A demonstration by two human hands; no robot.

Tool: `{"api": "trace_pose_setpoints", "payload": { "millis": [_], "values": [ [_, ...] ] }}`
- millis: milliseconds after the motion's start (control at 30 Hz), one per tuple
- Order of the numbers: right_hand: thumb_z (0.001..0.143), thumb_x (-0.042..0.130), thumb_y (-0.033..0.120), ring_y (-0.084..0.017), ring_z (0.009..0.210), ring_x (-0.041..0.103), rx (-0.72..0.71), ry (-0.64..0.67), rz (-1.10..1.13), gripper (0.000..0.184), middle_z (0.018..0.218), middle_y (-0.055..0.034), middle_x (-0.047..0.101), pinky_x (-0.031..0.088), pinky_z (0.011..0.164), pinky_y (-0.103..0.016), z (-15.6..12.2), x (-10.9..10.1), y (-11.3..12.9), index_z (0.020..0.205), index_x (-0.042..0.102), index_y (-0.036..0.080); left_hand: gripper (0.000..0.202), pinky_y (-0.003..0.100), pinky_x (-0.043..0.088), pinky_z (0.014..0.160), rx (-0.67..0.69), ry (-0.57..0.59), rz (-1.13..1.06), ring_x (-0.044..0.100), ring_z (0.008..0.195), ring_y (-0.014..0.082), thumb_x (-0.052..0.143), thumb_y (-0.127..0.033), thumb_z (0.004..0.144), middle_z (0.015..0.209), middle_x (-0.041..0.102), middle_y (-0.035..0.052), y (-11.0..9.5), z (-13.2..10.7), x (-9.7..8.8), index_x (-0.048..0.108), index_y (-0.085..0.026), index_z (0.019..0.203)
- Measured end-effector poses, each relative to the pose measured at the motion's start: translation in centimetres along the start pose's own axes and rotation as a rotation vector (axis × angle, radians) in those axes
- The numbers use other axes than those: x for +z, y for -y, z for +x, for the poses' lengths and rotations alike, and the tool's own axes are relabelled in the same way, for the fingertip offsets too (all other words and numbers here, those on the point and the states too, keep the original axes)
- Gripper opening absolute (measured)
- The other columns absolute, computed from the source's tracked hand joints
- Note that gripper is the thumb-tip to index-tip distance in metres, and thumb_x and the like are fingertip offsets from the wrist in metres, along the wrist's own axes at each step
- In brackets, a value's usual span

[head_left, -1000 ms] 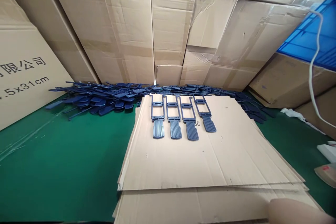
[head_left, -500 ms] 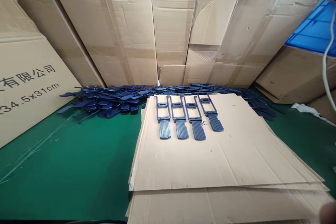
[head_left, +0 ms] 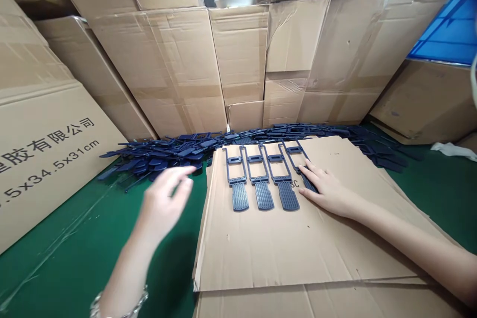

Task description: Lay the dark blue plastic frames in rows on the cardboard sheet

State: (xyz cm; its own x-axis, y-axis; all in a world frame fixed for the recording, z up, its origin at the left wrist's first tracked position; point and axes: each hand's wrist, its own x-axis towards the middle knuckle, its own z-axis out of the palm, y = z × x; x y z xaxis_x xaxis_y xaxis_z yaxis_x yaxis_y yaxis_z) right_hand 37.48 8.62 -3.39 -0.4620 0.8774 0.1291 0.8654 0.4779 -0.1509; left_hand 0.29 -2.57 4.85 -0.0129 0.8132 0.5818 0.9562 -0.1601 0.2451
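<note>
Three dark blue plastic pieces (head_left: 264, 196), each an open rectangular frame ending in a ribbed tab, lie side by side on a cardboard sheet (head_left: 268, 253). To their right lies a similar, slightly angled plastic piece (head_left: 294, 150). My right hand (head_left: 330, 191) rests over its ribbed tab, fingers spread and touching it, so part of the tab is hidden. My left hand (head_left: 164, 196), slightly blurred, hovers left of the sheet near a heap of the same blue parts (head_left: 160, 156). Its thumb and fingers are apart and nothing shows between them.
Stacked cardboard boxes (head_left: 179, 59) form a wall behind the heap. A printed carton (head_left: 55, 134) stands at the left on the green tabletop (head_left: 74, 258). At the right are a blue crate (head_left: 447, 30) and a crumpled white scrap (head_left: 452, 150).
Both hands have come into view; the left reaches toward the heap, the right has landed on the rightmost piece. The view has shifted slightly. The four pieces keep their layout.
</note>
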Motion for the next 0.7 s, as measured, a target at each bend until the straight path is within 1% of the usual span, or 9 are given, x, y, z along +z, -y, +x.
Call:
{"api": "trace_pose_setpoints", "payload": {
  "millis": [33,100,133,233,333,467,567,633,700],
  "values": [
    [0.086,0.022,0.062,-0.025,0.132,0.012,-0.007,0.004,-0.012,0.073,0.143,-0.0107,0.008,0.021,0.104,-0.049,-0.3,0.1,0.2,0.142,0.022,0.015,0.035,0.031,0.039,0.095,0.077,0.120,-0.020,0.048,0.106,0.0157,0.035,-0.041,0.090,0.115,0.052,0.0030,-0.7,0.0,1.4,0.056,-0.021,0.108],
    [0.086,0.022,0.064,-0.024,0.132,0.012,-0.003,0.003,-0.031,0.075,0.143,-0.0097,0.006,0.022,0.105,-0.046,-0.8,-0.1,0.7,0.142,0.021,0.015,0.041,0.039,0.034,0.100,0.172,0.357,0.032,0.036,0.121,0.0210,0.034,-0.047,0.088,0.130,0.041,0.0029,-2.1,-0.1,4.0,0.052,-0.027,0.119],
    [0.086,0.021,0.063,-0.024,0.132,0.012,0.000,0.009,-0.040,0.075,0.144,-0.0095,0.005,0.022,0.105,-0.045,-1.1,-0.2,1.0,0.142,0.022,0.015,0.047,0.042,0.032,0.101,0.206,0.449,0.042,0.030,0.125,0.0231,0.034,-0.051,0.087,0.136,0.034,0.0037,-2.7,-0.1,5.0,0.047,-0.028,0.126],
    [0.086,0.019,0.062,-0.023,0.132,0.011,0.014,0.036,-0.067,0.073,0.144,-0.0080,0.003,0.022,0.106,-0.043,-1.6,-0.5,1.7,0.143,0.021,0.015,0.063,0.045,0.028,0.103,0.263,0.593,0.045,0.018,0.131,0.0266,0.041,-0.062,0.079,0.144,0.018,0.0042,-3.8,-0.3,6.9,0.036,-0.032,0.134],
    [0.086,0.016,0.062,-0.023,0.132,0.010,0.035,0.078,-0.096,0.074,0.144,-0.0058,-0.001,0.020,0.107,-0.040,-2.0,-0.5,2.4,0.143,0.018,0.016,0.066,0.045,0.026,0.105,0.273,0.645,0.054,0.013,0.132,0.0267,0.044,-0.065,0.076,0.145,0.014,0.0025,-4.0,-0.4,7.4,0.035,-0.035,0.134],
    [0.087,0.013,0.059,-0.025,0.132,0.012,0.029,0.097,-0.143,0.071,0.144,-0.0062,0.000,0.021,0.106,-0.043,-2.4,-0.1,3.2,0.143,0.019,0.016,0.049,0.044,0.023,0.106,0.291,0.652,0.066,0.011,0.133,0.0228,0.032,-0.053,0.087,0.145,0.015,0.0000,-3.6,-0.3,7.1,0.035,-0.035,0.133],
    [0.086,0.020,0.058,-0.032,0.129,0.016,-0.019,-0.035,-0.183,0.068,0.144,-0.0087,0.006,0.028,0.099,-0.050,-2.5,0.3,3.8,0.142,0.022,0.019,0.047,0.045,0.023,0.106,0.311,0.637,0.063,0.013,0.132,0.0236,0.032,-0.050,0.088,0.144,0.017,0.0019,-3.2,-0.3,7.0,0.037,-0.033,0.132],
    [0.082,0.029,0.063,-0.039,0.128,0.013,-0.090,-0.147,-0.202,0.071,0.144,-0.0084,0.004,0.032,0.092,-0.056,-2.4,0.4,4.1,0.141,0.024,0.024,0.047,0.045,0.024,0.106,0.332,0.614,0.058,0.013,0.132,0.0235,0.032,-0.048,0.089,0.144,0.018,0.0036,-3.0,-0.4,7.0,0.039,-0.031,0.132],
    [0.077,0.037,0.068,-0.042,0.128,0.008,-0.198,-0.215,-0.212,0.074,0.144,-0.0066,0.001,0.032,0.088,-0.060,-2.2,0.2,4.3,0.140,0.029,0.029,0.046,0.045,0.024,0.105,0.348,0.592,0.054,0.014,0.132,0.0234,0.032,-0.046,0.089,0.144,0.018,0.0045,-2.8,-0.5,7.0,0.040,-0.030,0.131]
  ]
}}
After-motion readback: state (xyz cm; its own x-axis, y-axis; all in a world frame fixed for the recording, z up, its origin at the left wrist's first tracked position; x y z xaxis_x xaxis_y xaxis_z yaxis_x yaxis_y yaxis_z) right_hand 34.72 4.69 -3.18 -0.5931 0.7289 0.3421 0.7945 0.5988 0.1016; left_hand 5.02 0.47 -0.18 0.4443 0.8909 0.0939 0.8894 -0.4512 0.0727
